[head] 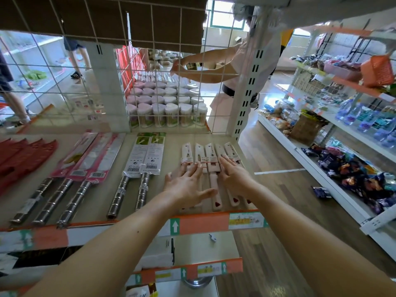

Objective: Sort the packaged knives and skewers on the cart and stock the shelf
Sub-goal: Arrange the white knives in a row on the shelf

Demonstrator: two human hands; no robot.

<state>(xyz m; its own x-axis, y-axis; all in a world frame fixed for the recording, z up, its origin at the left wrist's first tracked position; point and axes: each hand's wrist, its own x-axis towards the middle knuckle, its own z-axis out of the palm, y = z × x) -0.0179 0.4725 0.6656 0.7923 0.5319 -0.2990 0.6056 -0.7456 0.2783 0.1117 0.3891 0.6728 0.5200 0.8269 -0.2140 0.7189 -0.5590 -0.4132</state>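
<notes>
Several small pink packaged knives (pixel 211 156) lie side by side at the right end of the shelf (pixel 205 224). My left hand (pixel 186 185) rests flat on the left ones, fingers spread. My right hand (pixel 234 175) lies flat on the right ones, fingers apart. Neither hand grips anything. To the left lie two steel-handled knives in white sleeves (pixel 145 161) and three steel-handled knives in pink sleeves (pixel 85 168). Red packaged items (pixel 23 157) sit at the far left.
A wire grid (pixel 150 82) backs the shelf; heart-shaped jars (pixel 167 108) stand behind it. Another person (pixel 225 67) reaches in from the far side. An aisle of wooden floor (pixel 278 189) and a shelf of snacks and bottles (pixel 353 168) lie to the right.
</notes>
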